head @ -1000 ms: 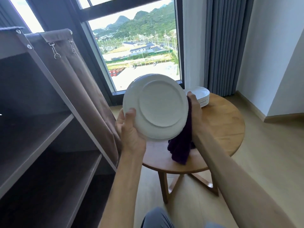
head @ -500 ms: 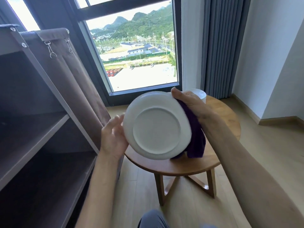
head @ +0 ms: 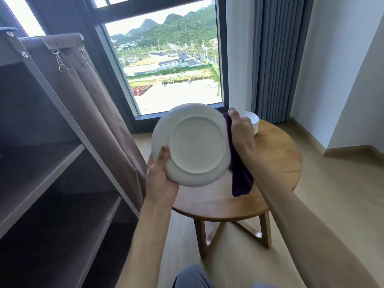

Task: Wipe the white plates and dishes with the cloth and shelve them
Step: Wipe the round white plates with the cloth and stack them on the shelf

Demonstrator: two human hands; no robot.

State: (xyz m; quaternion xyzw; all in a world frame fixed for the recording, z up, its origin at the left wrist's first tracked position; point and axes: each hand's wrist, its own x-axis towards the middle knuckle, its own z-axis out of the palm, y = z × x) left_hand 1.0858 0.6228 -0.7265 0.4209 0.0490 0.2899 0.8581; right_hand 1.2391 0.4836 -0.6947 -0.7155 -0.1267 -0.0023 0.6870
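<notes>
I am holding a white plate (head: 195, 144) up in front of me, tilted with its underside facing me, above the near-left edge of the round wooden table (head: 276, 173). My left hand (head: 161, 179) is gripping the plate's lower-left rim, thumb curled over the back of it. My right hand (head: 241, 134) is clutching the purple cloth (head: 239, 175) against the plate's right rim; the cloth is hanging down from that hand over the tabletop, and my fingers are going round behind the plate, where I cannot see them. A stack of white dishes (head: 254, 125) is sitting at the table's far edge, just behind my right hand. The brown shelf unit (head: 62, 163) is standing to my left, its fabric cover (head: 99, 113) hanging at the side.
</notes>
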